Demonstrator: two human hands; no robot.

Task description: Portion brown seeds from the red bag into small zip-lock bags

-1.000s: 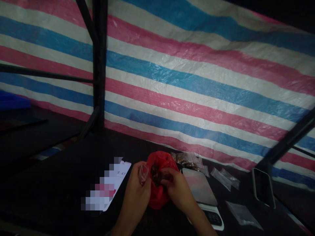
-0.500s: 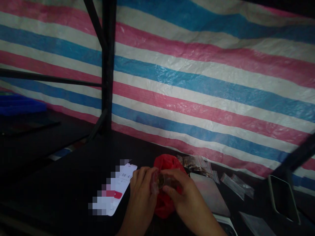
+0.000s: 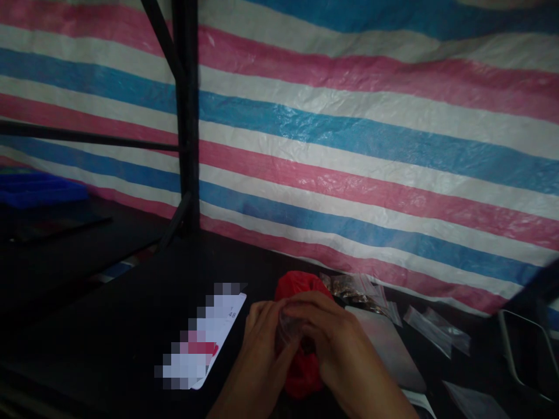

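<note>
On dark bench: both hands at red bag
Left hand and right hand pinch a small clear pouch; film looks thin, light, slippery, best held at its rim

Red bag thin glossy plastic; striped tarp woven, crinkled sheen.
</note>
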